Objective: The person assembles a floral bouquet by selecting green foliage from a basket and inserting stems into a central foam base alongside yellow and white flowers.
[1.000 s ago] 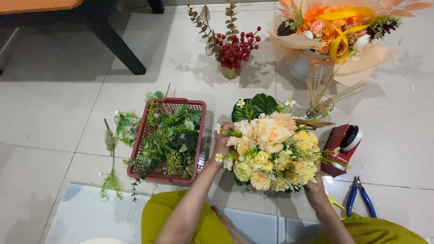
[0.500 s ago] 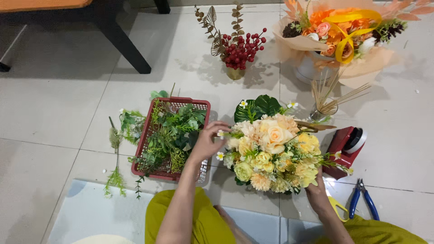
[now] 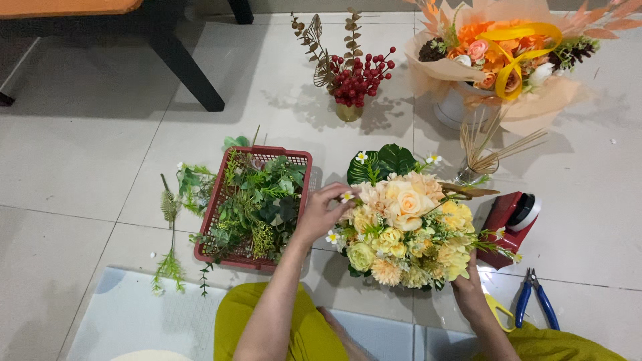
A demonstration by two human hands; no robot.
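Our left hand (image 3: 319, 212) pinches a small white daisy (image 3: 347, 196) against the yellow bouquet (image 3: 404, 230); our right hand (image 3: 470, 293) grips its base.

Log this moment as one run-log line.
left hand: pinching small white flower at bouquet edge | right hand: steadying yellow-peach bouquet from below | red basket of greenery: beside left hand, on floor
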